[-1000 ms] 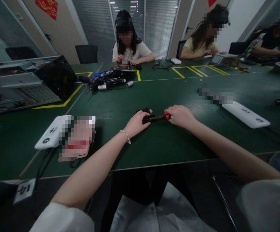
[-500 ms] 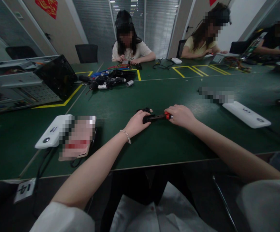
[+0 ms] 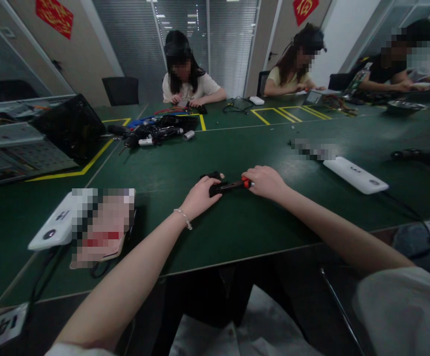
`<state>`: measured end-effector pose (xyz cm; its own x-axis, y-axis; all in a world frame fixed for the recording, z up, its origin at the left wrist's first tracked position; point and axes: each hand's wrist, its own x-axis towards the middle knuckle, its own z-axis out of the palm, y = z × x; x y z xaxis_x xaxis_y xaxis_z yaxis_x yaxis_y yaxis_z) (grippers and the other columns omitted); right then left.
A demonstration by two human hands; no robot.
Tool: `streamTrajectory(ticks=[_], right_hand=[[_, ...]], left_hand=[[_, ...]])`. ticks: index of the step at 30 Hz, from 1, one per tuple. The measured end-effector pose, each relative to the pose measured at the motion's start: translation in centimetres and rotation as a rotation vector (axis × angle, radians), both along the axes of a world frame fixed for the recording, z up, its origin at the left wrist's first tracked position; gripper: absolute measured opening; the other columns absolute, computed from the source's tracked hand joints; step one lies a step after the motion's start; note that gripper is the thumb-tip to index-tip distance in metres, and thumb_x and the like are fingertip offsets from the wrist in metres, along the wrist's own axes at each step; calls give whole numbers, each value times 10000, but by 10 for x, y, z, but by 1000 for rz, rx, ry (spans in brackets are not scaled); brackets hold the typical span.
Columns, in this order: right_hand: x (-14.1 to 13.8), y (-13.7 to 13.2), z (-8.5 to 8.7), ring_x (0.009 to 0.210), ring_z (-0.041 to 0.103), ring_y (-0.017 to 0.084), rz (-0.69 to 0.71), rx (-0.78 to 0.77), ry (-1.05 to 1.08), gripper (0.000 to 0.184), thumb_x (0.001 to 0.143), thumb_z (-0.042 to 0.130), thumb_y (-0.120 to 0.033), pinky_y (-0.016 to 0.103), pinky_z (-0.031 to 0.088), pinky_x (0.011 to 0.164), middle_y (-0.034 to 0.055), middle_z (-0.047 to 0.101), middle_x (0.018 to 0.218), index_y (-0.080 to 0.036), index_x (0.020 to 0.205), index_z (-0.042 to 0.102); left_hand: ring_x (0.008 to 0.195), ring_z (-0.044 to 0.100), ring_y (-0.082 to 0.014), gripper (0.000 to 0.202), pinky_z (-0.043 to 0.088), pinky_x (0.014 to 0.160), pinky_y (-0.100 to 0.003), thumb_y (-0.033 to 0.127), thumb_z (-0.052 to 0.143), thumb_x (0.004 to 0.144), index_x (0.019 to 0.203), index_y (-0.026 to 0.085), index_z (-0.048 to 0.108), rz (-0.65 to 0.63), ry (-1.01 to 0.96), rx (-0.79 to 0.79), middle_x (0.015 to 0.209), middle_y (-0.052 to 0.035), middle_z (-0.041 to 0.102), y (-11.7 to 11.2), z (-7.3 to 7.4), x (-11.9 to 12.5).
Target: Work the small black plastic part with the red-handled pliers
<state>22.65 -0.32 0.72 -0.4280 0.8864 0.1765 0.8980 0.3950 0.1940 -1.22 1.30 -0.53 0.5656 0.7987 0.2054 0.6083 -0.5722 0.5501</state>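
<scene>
My left hand rests low over the green table with its fingers closed on a small black part, whose kind I cannot make out. My right hand grips the red and black handle of a screwdriver. The tool lies almost level, its shaft pointing left at the black part; whether the tip touches is hard to see. Just beyond my left fingers is another small dark piece with a pale end.
A white power bank and a phone lie at left; another power bank lies at right. An open computer case stands far left, near a drill among cables. Several people sit across the green table.
The view has shifted, so everything appears a little further left and mostly lower. Both hands keep the same hold on the black part and the screwdriver.
</scene>
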Motion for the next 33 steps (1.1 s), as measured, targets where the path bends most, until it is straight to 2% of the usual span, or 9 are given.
streamTrajectory(ticks=[8,17,22,28,33], right_hand=[[0,-2,1,834,560,204,0,12,12,279,794,487,-214,308,384,694,93,669,979,-149,1015,642],[-1,-2,3,825,569,204,-3,-9,23,267,795,491,-222,314,402,698,94,670,956,-153,1004,643],[2,-1,1,832,566,210,13,11,5,276,793,489,-227,320,408,706,100,667,974,-149,1011,640],[2,2,-3,802,572,201,-12,-39,48,266,789,494,-251,313,415,692,72,674,936,-176,994,647],[1,1,-1,804,563,213,0,7,2,266,781,494,-223,316,401,676,81,670,942,-162,991,645]], left_hand=[[923,599,-209,309,521,809,-365,217,626,791,1091,150,587,17,19,-55,1118,-91,561,-4,6,1],[951,592,-211,320,516,834,-373,228,629,788,1096,153,587,4,-7,-20,1122,-87,562,1,-1,0],[968,588,-211,297,512,831,-368,233,625,793,1081,168,598,-6,-14,-32,1124,-80,559,-1,1,0],[940,589,-207,302,507,823,-367,233,619,794,1086,161,597,-3,6,-29,1114,-83,560,-2,3,1],[954,589,-214,307,503,830,-370,229,625,788,1087,168,597,-2,13,-12,1095,-82,564,-1,2,1]])
